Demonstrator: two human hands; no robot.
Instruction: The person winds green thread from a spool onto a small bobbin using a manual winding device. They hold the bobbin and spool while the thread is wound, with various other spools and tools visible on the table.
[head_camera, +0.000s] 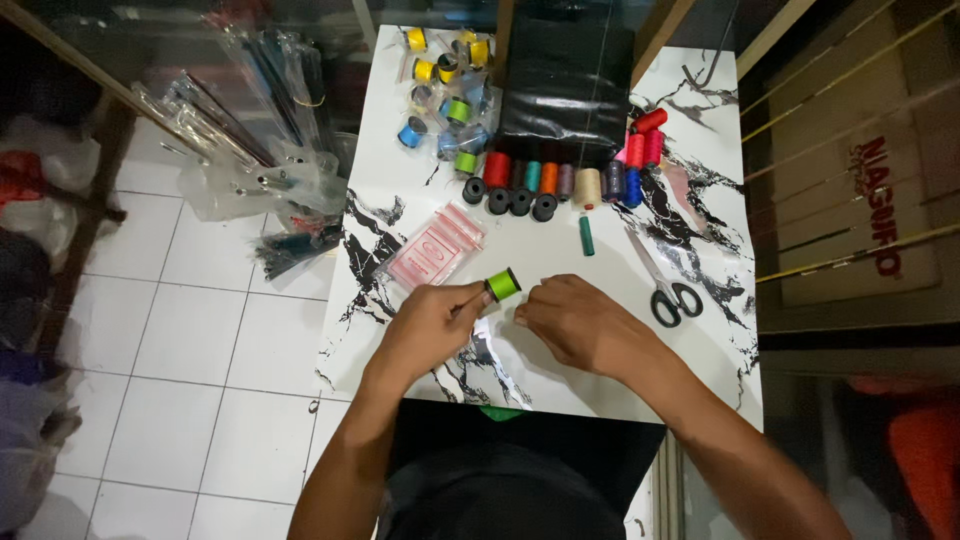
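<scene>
Your left hand pinches a green thread spool, your right hand curls empty beside it; many spools wait unbagged on the desk.

Bright tabletop, dim blurred edges.

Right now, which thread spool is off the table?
The bright green spool, pinched in the left hand fingers. All other spools stand or lie on the marble-patterned table.

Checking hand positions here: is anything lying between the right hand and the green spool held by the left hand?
Nothing visible. The left hand pinches the green spool at its fingers; the right hand sits just beside it, with only bare marble-patterned table between them. The scissors lie off to the right.
</scene>
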